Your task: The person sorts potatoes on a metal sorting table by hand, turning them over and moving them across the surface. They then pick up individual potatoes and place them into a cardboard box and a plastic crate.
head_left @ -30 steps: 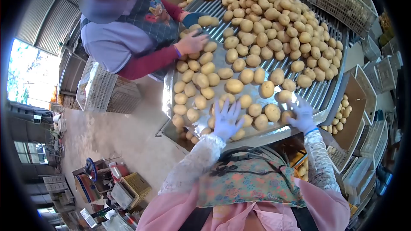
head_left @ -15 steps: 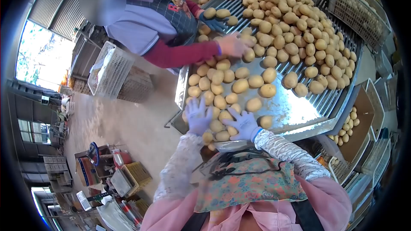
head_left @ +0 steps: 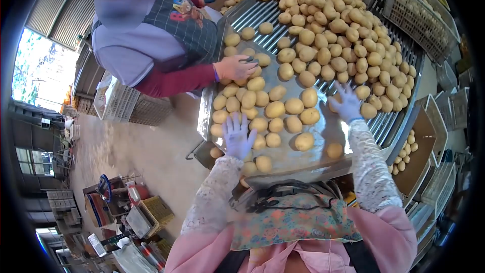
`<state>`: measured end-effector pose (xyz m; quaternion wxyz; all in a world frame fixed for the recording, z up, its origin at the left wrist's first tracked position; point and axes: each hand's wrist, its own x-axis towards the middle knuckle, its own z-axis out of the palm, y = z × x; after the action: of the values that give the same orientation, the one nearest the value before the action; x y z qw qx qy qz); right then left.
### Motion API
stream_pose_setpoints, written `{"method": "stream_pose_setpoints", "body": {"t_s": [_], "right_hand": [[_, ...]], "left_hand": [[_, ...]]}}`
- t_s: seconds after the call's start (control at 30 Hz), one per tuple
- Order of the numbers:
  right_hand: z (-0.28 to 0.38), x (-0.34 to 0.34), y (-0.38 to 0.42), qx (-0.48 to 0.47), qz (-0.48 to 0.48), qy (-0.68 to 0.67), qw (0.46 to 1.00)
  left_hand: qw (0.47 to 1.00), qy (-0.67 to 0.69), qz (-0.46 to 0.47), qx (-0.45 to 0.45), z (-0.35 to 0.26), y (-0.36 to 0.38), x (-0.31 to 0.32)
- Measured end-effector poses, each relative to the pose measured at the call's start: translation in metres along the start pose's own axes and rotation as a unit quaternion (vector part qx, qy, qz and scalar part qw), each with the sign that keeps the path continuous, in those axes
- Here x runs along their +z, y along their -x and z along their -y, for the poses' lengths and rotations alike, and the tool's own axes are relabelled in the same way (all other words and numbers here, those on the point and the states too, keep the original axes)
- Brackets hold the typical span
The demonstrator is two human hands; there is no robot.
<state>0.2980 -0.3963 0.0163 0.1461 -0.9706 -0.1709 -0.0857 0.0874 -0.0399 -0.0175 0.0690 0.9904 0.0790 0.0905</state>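
My left hand (head_left: 238, 136), in a pale lavender glove, lies open with fingers spread over potatoes at the near left of the metal sorting table (head_left: 323, 134). My right hand (head_left: 347, 102), gloved the same way, reaches out to the right with its fingers apart. It is beside a potato (head_left: 334, 104) where the sheet meets the bars, at the near edge of a big potato heap (head_left: 348, 35). Between my hands, several loose potatoes (head_left: 275, 109) rest on the smooth sheet. Neither hand is closed around a potato.
Opposite me on the left, a co-worker's hand (head_left: 236, 67) is among the potatoes; their other hand is by a cardboard box at the back. Plastic crates (head_left: 422, 12) line the far right. A box with potatoes (head_left: 404, 151) stands below the right edge.
My right hand has moved right and away from me, from the near potatoes to the heap's edge. My left hand stays near the left side. The co-worker's far hand has moved off the table.
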Motion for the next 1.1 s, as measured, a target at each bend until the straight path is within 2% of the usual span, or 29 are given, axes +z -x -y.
{"method": "stream_pose_setpoints", "body": {"t_s": [0.03,0.07,0.13,0.17,0.2,0.33,0.37,0.4,0.47,0.5,0.57,0.6,0.63,0.73,0.77,0.8,0.83,0.87,0.9,0.93,1.0,1.03,1.07,1.1], "right_hand": [[0.013,0.007,-0.004,0.067,0.086,-0.087,0.99],[0.034,0.01,-0.008,0.021,0.07,-0.038,0.997],[0.092,-0.004,-0.001,-0.077,0.097,0.007,0.992],[0.1,0.002,0.006,-0.129,0.068,0.022,0.989],[0.104,0.007,0.014,-0.18,0.038,0.038,0.982],[0.08,-0.008,0.047,-0.251,0.055,-0.024,0.966],[0.069,-0.011,0.061,-0.27,0.098,-0.056,0.956],[0.064,-0.013,0.075,-0.288,0.14,-0.087,0.943],[0.08,-0.019,0.11,-0.319,0.154,-0.064,0.933],[0.093,-0.021,0.121,-0.346,0.168,-0.041,0.922],[0.12,0.003,0.128,-0.35,0.134,-0.125,0.919],[0.136,0.013,0.123,-0.364,0.133,-0.123,0.913],[0.151,0.021,0.115,-0.378,0.128,-0.119,0.909],[0.176,0.028,0.094,-0.367,0.096,-0.154,0.912],[0.182,0.023,0.092,-0.321,0.16,-0.214,0.909],[0.183,0.017,0.092,-0.275,0.224,-0.275,0.894],[0.181,0.007,0.093,-0.279,0.219,-0.268,0.896],[0.178,-0.005,0.096,-0.22,0.309,-0.359,0.853],[0.175,-0.01,0.106,-0.152,0.395,-0.443,0.791],[0.171,0.002,0.124,-0.152,0.397,-0.441,0.791],[0.149,0.039,0.151,-0.05,0.283,-0.601,0.746],[0.138,0.032,0.157,-0.046,0.273,-0.59,0.759],[0.136,0.019,0.162,-0.023,0.313,-0.564,0.764],[0.135,0.009,0.161,-0.003,0.354,-0.541,0.763]], "left_hand": [[0.999,-0.023,-0.023,-0.025,-0.005,-0.015,0.008],[0.999,-0.023,-0.023,-0.025,-0.02,-0.027,0.007],[0.998,-0.01,0.011,-0.056,-0.06,-0.039,-0.002],[0.998,-0.011,0.014,-0.058,-0.073,-0.035,0.001],[0.999,0.018,0.021,-0.024,-0.083,-0.029,0.002],[0.982,0.101,0.055,0.152,-0.087,0.028,-0.029],[0.976,0.102,0.052,0.188,-0.082,0.046,-0.042],[0.976,0.1,0.051,0.188,-0.071,0.064,-0.042],[0.959,0.138,0.01,0.247,-0.047,0.089,-0.039],[0.958,0.139,0.008,0.251,-0.037,0.091,-0.042],[0.968,0.204,0.06,0.137,-0.022,0.09,-0.047],[0.985,0.122,0.025,0.118,-0.019,0.077,-0.051],[0.987,0.136,0.024,0.077,-0.011,0.063,-0.042],[0.971,0.236,-0.022,0.041,-0.018,0.007,-0.053],[0.969,0.239,-0.031,0.053,-0.034,-0.005,-0.056],[0.934,0.351,-0.061,0.022,-0.058,-0.013,-0.055],[0.884,0.459,-0.09,-0.012,-0.075,-0.018,-0.055],[0.834,0.542,-0.092,-0.046,-0.095,-0.023,-0.053],[0.794,0.6,-0.065,-0.071,-0.112,-0.024,-0.051],[0.756,0.648,-0.037,-0.091,-0.125,-0.022,-0.05],[0.697,0.707,0.029,-0.114,-0.143,-0.022,-0.042],[0.671,0.728,0.062,-0.126,-0.15,-0.023,-0.037],[0.657,0.736,0.091,-0.136,-0.155,-0.022,-0.031],[0.665,0.728,0.107,-0.13,-0.158,-0.022,-0.026]]}}
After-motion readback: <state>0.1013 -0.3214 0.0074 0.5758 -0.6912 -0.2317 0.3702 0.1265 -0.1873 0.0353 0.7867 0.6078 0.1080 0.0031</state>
